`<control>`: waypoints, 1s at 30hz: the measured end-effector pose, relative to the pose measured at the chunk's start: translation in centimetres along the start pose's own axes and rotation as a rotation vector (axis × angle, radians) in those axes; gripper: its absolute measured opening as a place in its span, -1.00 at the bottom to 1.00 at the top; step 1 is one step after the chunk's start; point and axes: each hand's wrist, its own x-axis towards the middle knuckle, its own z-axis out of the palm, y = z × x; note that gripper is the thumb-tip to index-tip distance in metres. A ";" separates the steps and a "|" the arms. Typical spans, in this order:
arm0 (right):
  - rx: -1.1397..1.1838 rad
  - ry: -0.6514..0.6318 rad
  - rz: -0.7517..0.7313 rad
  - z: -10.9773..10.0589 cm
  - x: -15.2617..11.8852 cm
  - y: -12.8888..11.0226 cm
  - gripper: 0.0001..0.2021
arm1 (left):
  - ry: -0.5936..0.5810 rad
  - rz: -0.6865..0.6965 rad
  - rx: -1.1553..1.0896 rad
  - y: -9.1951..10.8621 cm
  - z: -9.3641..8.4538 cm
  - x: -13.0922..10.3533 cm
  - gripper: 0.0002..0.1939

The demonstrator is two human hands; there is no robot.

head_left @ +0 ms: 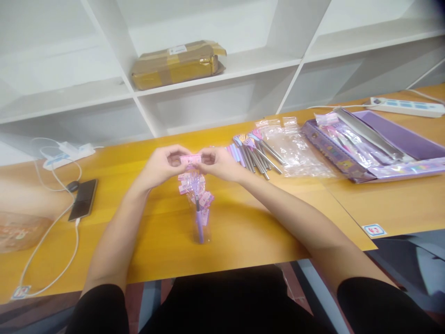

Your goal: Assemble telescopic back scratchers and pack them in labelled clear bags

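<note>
My left hand (165, 164) and my right hand (222, 163) pinch a small pink header card (190, 159) from its two sides, thumbs in front. Below the card, a clear plastic bag (206, 235) hangs or lies towards me; I cannot tell whether it is fastened to the card. Inside it is a back scratcher (199, 220) with a purple handle, a metal shaft and a pale purple hand-shaped head. Several more small pink cards (206, 199) lie loose around the bag. Beyond my right hand rests a pile of back scratchers (259, 150) with coloured hand-shaped heads.
Clear plastic bags (301, 153) lie right of the pile. A purple box (389, 171) holding packaged items stands farther right, before a power strip (406, 106). At left are a phone (83, 199) on a white cable and another power strip (69, 155). A taped carton (177, 65) sits on the shelf.
</note>
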 end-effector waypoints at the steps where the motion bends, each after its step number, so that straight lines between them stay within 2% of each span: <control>1: 0.002 -0.002 -0.003 0.0 0.0 0.0 -0.72 | -0.002 0.001 -0.006 0.0 0.0 0.0 -0.65; 12: 0.010 -0.026 -0.040 -0.5 0.1 0.3 -0.74 | -0.011 0.002 -0.014 -0.3 -0.3 0.0 -0.65; 23: 0.099 -0.087 -0.049 -1.0 0.3 0.3 -0.59 | -0.015 0.022 0.035 0.0 -0.3 0.1 -0.64; 30: 0.113 -0.103 -0.081 -1.3 0.4 1.1 -0.69 | -0.018 0.014 0.034 0.2 -0.4 0.1 -0.65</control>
